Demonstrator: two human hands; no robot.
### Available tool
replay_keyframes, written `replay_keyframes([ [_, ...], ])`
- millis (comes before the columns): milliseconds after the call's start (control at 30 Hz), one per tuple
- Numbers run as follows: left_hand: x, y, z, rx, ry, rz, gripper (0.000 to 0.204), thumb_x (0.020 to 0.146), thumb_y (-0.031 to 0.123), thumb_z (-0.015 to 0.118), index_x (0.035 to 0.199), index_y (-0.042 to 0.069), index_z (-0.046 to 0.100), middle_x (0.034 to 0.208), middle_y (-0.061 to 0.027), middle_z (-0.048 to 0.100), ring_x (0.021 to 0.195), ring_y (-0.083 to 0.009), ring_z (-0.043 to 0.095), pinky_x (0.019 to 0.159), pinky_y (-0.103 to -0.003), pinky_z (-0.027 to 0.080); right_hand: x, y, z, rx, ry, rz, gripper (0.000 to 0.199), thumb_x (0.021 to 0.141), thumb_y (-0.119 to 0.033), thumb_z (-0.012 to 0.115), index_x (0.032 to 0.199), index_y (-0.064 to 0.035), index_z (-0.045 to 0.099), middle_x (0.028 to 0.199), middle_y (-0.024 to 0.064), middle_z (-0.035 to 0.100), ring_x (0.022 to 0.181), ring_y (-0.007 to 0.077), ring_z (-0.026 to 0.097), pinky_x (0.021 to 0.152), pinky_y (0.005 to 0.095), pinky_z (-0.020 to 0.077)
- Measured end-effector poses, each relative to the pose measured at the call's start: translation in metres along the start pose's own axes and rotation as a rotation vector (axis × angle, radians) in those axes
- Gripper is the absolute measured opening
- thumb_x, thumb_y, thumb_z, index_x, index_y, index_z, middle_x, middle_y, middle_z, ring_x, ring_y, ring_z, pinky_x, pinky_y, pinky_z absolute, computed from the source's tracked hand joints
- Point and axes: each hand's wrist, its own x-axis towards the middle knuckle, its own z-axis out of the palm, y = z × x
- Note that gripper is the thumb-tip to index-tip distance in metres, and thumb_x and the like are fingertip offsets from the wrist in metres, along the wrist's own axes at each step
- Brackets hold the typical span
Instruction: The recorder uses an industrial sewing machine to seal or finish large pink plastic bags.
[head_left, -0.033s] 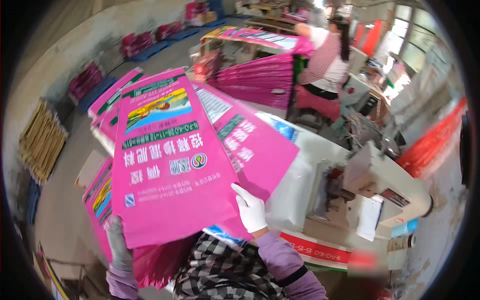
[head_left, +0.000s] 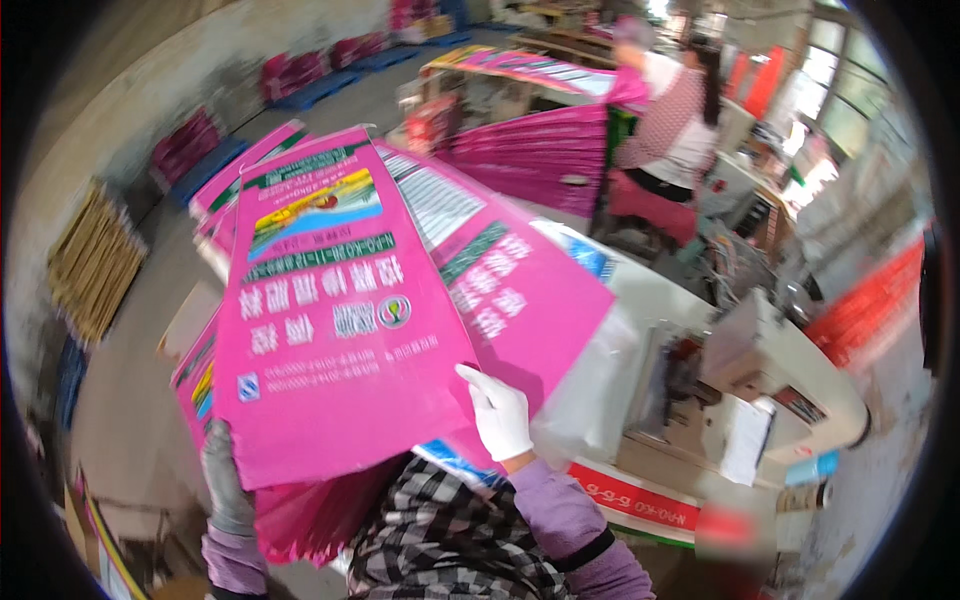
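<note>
A large pink printed woven sack [head_left: 340, 310] is lifted flat in front of me. My left hand [head_left: 225, 480], in a grey glove, grips its lower left corner. My right hand [head_left: 500, 415], in a white glove, holds its lower right edge. A second pink sack [head_left: 510, 270] lies partly under it, fanned out to the right over a white table [head_left: 650, 290]. More pink sacks [head_left: 300, 525] hang in a stack below the lifted one, close to my checked clothing.
A beige sewing machine [head_left: 770, 390] stands on the table at the right. Beyond it another person [head_left: 680, 120] sits by a pile of pink sacks [head_left: 540, 150]. Yellowish bundles [head_left: 95, 260] and pink stacks [head_left: 185, 145] stand on the floor at the left.
</note>
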Motion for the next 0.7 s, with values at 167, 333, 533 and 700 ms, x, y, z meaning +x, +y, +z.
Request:
replay_keyframes([
  [167, -0.050, 0.039, -0.120, 0.187, 0.373, 0.065, 0.029, 0.101, 0.024, 0.049, 0.109, 0.000, 0.063, 0.100, -0.0041, 0.065, 0.083, -0.0116, 0.062, 0.073, -0.029, 0.052, 0.010, -0.063, 0.115, -0.153, -0.378, -0.205, 0.028, 0.091, -0.014, 0.057, 0.118, -0.0146, 0.064, 0.088, 0.0137, 0.064, 0.079, 0.0337, 0.065, 0.069, 0.0429, 0.0528],
  [333, -0.149, -0.058, -0.151, 0.355, 0.628, -0.080, 0.018, 0.097, 0.019, 0.062, 0.095, 0.004, 0.070, 0.083, 0.0038, 0.064, 0.073, -0.0040, 0.054, 0.067, -0.022, 0.047, -0.063, -0.002, 0.187, -0.380, -0.778, -0.170, 0.054, 0.084, -0.002, 0.051, 0.137, -0.0145, 0.049, 0.107, 0.0200, 0.062, 0.084, 0.0380, 0.066, 0.073, 0.0471, 0.0535],
  [533, -0.163, -0.081, -0.169, 0.237, 0.680, -0.268, 0.017, 0.100, 0.018, 0.057, 0.103, 0.005, 0.068, 0.088, 0.0027, 0.066, 0.074, -0.0064, 0.060, 0.068, -0.023, 0.051, -0.088, 0.059, 0.184, 0.069, -0.667, 0.291, 0.037, 0.093, -0.014, 0.057, 0.129, -0.0096, 0.060, 0.135, 0.0215, 0.055, 0.127, 0.0333, 0.051, 0.108, 0.0370, 0.0374],
  [700, -0.103, -0.108, -0.152, -0.034, 0.604, -0.428, 0.016, 0.096, 0.011, 0.057, 0.111, 0.009, 0.061, 0.103, -0.0057, 0.065, 0.092, -0.0164, 0.064, 0.079, -0.035, 0.055, -0.117, 0.108, 0.200, 0.267, -0.116, 0.670, 0.041, 0.098, -0.033, 0.056, 0.122, 0.0005, 0.058, 0.121, 0.0166, 0.060, 0.098, 0.0298, 0.062, 0.087, 0.0373, 0.0509],
])
